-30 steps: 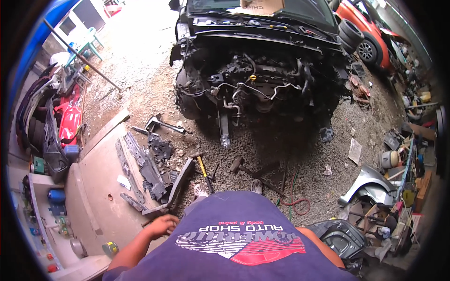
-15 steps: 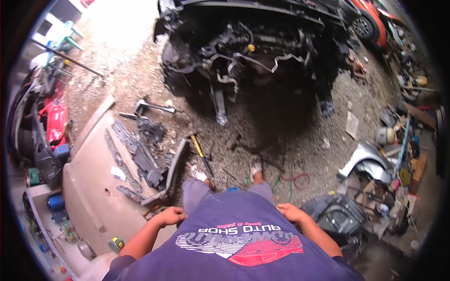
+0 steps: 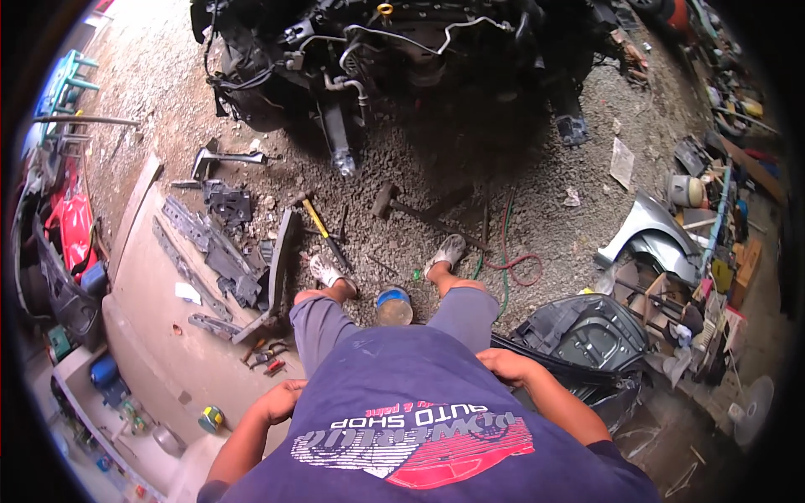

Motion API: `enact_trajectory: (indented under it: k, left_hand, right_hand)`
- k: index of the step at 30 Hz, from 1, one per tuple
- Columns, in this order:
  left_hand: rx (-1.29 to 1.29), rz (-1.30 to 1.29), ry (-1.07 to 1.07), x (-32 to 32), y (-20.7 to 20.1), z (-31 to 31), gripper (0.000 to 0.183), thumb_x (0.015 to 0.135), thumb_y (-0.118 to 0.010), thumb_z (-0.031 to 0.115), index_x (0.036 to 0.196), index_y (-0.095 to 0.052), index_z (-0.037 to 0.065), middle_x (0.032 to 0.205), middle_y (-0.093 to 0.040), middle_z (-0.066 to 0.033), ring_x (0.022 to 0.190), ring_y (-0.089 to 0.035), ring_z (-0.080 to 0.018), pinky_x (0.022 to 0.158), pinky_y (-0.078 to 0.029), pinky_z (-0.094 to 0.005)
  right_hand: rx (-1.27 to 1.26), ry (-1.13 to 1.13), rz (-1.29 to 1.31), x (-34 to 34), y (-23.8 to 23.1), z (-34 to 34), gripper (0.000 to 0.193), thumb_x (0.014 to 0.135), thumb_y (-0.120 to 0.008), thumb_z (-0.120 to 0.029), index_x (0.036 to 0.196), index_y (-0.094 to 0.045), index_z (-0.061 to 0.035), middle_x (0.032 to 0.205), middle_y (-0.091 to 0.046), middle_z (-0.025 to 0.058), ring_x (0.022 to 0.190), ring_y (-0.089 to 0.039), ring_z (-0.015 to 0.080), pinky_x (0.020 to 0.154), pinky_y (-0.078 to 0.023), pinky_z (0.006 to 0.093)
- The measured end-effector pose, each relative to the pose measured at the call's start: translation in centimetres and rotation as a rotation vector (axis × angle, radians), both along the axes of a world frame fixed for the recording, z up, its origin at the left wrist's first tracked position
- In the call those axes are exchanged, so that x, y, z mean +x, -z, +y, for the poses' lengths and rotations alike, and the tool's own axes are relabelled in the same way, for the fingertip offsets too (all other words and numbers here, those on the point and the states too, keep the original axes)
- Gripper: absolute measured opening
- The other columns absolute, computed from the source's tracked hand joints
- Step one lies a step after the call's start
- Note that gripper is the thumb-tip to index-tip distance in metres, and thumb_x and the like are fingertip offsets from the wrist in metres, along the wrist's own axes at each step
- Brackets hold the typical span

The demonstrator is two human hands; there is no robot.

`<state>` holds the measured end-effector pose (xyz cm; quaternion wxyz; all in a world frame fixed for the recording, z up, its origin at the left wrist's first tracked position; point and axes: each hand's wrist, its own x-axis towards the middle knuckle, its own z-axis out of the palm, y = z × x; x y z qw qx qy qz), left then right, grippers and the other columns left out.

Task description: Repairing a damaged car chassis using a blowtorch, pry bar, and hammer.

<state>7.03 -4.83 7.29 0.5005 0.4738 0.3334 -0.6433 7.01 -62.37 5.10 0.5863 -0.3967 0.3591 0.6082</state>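
My left hand (image 3: pixel 283 401) rests at the left side of my dark blue shirt (image 3: pixel 394 369), its fingers curled in against the cloth. On the other side, my right hand (image 3: pixel 506 366) is bent the same way at the shirt's edge by my hip. The fingertips of both are partly hidden, so what they grip cannot be made out. My knees are bent and apart in grey shorts (image 3: pixel 465 318). Between my feet stands a round container with a blue band (image 3: pixel 394 306). A yellow-and-black handled hammer (image 3: pixel 323 228) lies by my left shoe (image 3: pixel 329 273).
Ahead stands a vehicle's stripped front end (image 3: pixel 402 75) over gravel. A sledgehammer (image 3: pixel 419 215) and red and green hoses (image 3: pixel 513 264) lie before me. Metal body parts (image 3: pixel 222 260) and hand tools (image 3: pixel 267 355) are on the left; a silver fender (image 3: pixel 646 230) and black panel (image 3: pixel 587 331) sit right.
The view has tipped down and the vehicle sits higher in it. My knees are bent wider, and the container between my feet shows more fully. Both hands remain at my sides.
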Motion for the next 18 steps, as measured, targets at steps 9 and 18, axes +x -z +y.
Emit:
enact_trajectory:
  k: [9,18]
  left_hand:
    - [0.267,0.295,0.430,8.1,-6.7,-15.8,0.037,0.114,-0.066,0.026,0.134,-0.076,-0.003,0.126,-0.081,-0.0127,0.110,-0.076,-0.0180,0.101,-0.061,-0.0337]
    - [-0.140,0.807,0.876,15.3,16.1,-11.6,0.040,0.107,-0.069,0.024,0.140,-0.071,0.002,0.122,-0.077,-0.0095,0.108,-0.075,-0.0197,0.095,-0.062,-0.0376]
  right_hand:
    - [0.256,-0.137,0.065,3.8,16.2,-5.7,0.008,0.108,-0.063,-0.014,0.110,-0.070,-0.0095,0.095,-0.077,0.0031,0.072,-0.073,0.0127,0.066,-0.060,0.0274]
    - [-0.438,-0.590,-0.375,6.7,46.6,0.3,0.040,0.101,-0.064,-0.029,0.130,-0.075,-0.0033,0.131,-0.075,0.0277,0.119,-0.075,0.0417,0.107,-0.058,0.0507]
